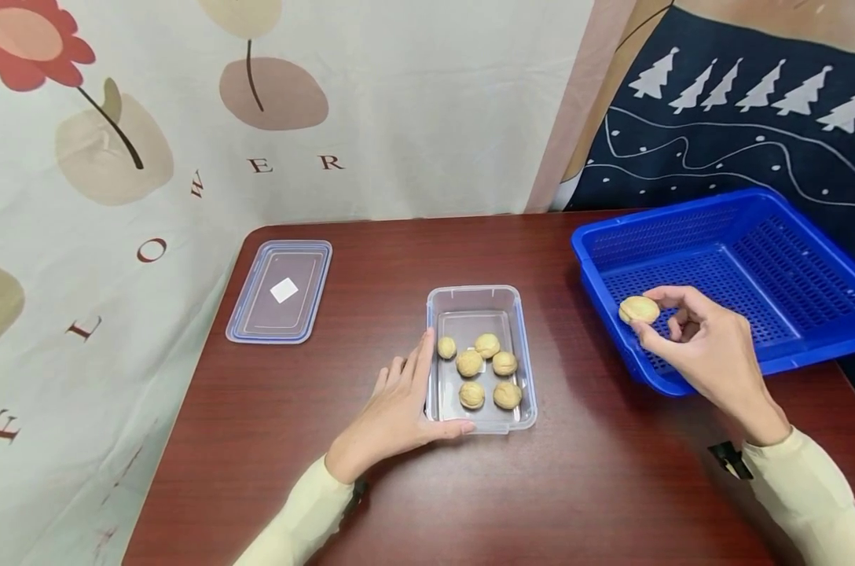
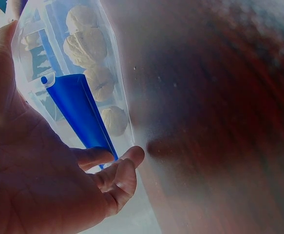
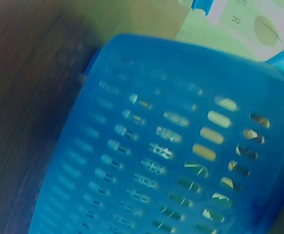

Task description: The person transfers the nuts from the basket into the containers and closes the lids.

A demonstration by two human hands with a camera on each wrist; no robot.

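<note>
My right hand [image 1: 717, 354] pinches a walnut [image 1: 640, 310] between thumb and fingertips, over the left rim of the blue basket [image 1: 732, 283]. In the right wrist view the slotted wall of the basket [image 3: 146, 146] fills most of the picture, and that hand is out of sight. My left hand [image 1: 392, 409] rests against the clear plastic container [image 1: 530, 362], its extended fingers along the left wall and its thumb at the front edge. Several walnuts [image 1: 469, 363] lie spread over the container's floor. The left wrist view shows the left hand [image 2: 49, 165] beside the container's wall, walnuts [image 2: 85, 47] showing through it.
A clear lid with a blue seal [image 1: 299, 318] lies flat at the table's back left, a white square sticker on it. The dark red wooden table [image 1: 371, 291] backs onto a printed cloth [image 1: 427, 118], with a navy tree-patterned cloth [image 1: 739, 149] behind the basket.
</note>
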